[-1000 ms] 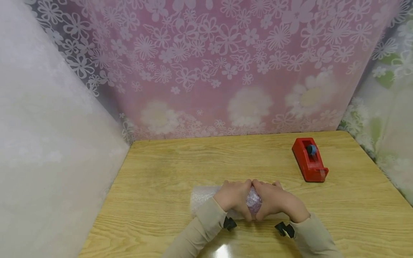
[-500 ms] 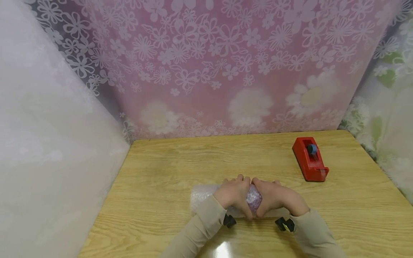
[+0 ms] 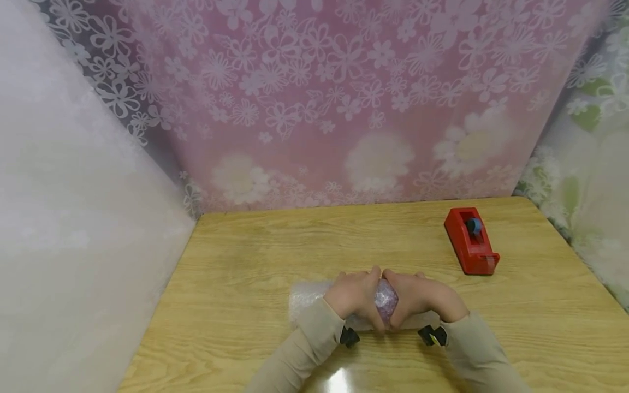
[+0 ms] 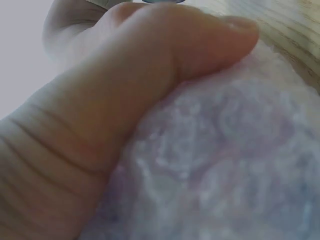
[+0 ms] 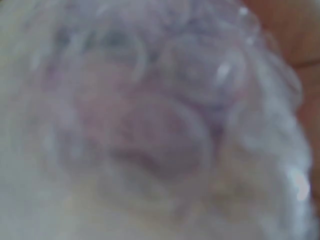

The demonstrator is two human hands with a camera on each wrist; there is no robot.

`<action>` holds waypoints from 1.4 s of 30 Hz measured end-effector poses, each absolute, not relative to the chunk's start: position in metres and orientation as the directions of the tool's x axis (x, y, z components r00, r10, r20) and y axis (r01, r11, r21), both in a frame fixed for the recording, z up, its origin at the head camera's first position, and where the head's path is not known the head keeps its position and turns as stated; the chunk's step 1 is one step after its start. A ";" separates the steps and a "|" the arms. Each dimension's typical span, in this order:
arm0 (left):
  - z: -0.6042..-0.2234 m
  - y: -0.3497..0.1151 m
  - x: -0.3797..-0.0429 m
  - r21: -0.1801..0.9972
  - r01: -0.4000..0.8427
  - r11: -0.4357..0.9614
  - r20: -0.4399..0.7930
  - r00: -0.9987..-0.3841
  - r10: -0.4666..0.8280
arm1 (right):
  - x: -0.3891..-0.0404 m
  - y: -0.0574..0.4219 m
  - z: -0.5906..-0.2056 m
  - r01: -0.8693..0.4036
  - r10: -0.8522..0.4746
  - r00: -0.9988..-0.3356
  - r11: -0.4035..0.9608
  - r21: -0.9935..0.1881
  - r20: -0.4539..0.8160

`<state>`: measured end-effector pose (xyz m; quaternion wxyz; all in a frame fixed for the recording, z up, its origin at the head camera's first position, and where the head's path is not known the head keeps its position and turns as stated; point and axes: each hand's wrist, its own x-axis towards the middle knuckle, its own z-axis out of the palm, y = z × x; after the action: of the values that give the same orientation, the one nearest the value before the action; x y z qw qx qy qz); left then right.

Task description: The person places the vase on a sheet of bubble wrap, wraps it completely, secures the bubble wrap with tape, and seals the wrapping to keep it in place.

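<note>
A roll of clear bubble wrap (image 3: 307, 297) lies crosswise on the wooden table near its front, with a purple thing (image 3: 386, 300) showing through the layers at its middle. My left hand (image 3: 355, 297) grips the roll left of that purple spot, and my right hand (image 3: 419, 299) grips it just to the right. Thumbs sit on the near side, other fingers over the far side, and the fingertips nearly meet. In the left wrist view my thumb (image 4: 150, 55) presses along the wrap. Blurred bubbles (image 5: 155, 130) fill the right wrist view. What is wrapped inside is mostly hidden.
A red tape dispenser (image 3: 467, 245) with a small blue-rimmed roll stands at the back right of the table (image 3: 236, 262). Flowered pink cloth (image 3: 304, 109) hangs behind the table, and pale cloth (image 3: 88, 218) closes off the left side.
The left hand's fingers have shifted slightly on the far side of the wrap. Both hands keep their grip, and the roll stays almost in place.
</note>
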<state>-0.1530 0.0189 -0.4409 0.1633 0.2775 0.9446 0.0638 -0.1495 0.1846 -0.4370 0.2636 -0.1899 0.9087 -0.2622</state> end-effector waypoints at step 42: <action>-0.450 0.024 -0.146 0.086 0.543 0.836 -0.068 -0.834 0.548 | -0.140 0.183 -0.429 -0.295 -0.402 -0.880 0.879 -0.375 -0.252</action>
<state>-0.1460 0.0238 -0.4503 0.0449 0.2850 0.9570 0.0317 -0.1399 0.1832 -0.4293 0.1633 -0.1823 0.9555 -0.1649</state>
